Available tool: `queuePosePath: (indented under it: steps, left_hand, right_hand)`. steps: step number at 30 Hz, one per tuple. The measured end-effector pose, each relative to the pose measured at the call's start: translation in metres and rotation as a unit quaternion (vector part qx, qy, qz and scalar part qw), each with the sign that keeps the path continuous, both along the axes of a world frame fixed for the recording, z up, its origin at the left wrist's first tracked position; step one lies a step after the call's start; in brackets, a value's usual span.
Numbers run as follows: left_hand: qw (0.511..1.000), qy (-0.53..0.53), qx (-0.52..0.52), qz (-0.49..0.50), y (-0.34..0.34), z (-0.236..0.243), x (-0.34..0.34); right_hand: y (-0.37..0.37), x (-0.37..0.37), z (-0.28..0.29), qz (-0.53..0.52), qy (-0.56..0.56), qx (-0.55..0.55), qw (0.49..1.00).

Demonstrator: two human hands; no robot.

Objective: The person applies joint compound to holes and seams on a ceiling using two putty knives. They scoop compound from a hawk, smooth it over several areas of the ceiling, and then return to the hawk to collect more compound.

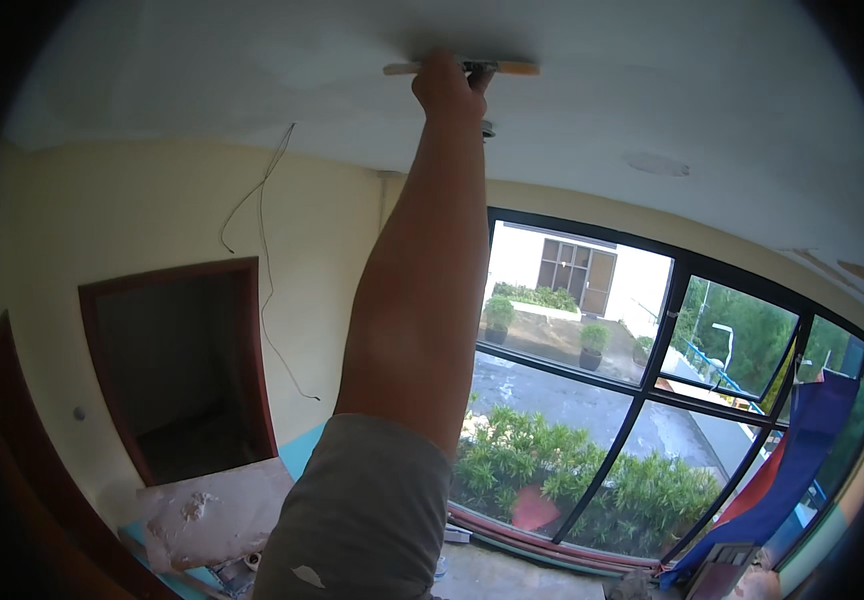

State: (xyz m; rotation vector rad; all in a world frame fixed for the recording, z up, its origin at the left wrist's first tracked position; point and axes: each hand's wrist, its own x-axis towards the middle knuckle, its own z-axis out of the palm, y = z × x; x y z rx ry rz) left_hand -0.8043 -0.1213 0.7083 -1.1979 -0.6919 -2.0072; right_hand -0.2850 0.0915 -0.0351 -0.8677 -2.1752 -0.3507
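White ceiling (pixel 252 70): one of the hands (pixel 447 85) clamped on flat trowel (pixel 462 68), blade pressed vs plaster; can't tell which arm. Other hand out of view.

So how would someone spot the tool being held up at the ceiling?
Start at the white ceiling above the big dark-framed window. One raised hand presses a flat, wide blade against it, the only straight pale-orange strip on that surface.

Trowel (pixel 462 68) middle: hidden behind the raised hand (pixel 449 85).
Grip on trowel: fingers out of sight.
Other hand: outside the picture.
Blue cloth (pixel 802 450): lower end blurred at the rim.
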Motion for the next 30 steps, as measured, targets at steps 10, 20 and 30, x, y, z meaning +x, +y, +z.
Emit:
queuePosePath:
  steps: [10,20,30]
  left_hand:
    - [0.931,-0.075,0.188,-0.305,-0.132,-0.024,0.19]
    - [0.976,-0.011,0.218,-0.029,-0.103,-0.059,0.089]
    - [0.989,0.024,0.03,-0.143,0.004,-0.016,-0.051]
  right_hand:
    - [0.0,0.009,0.002,0.096,0.143,-0.181,0.968]
    - [0.003,0.005,0.0,0.132,0.155,-0.17,0.964]
    - [-0.04,0.028,0.009,0.031,0.122,-0.151,0.98]
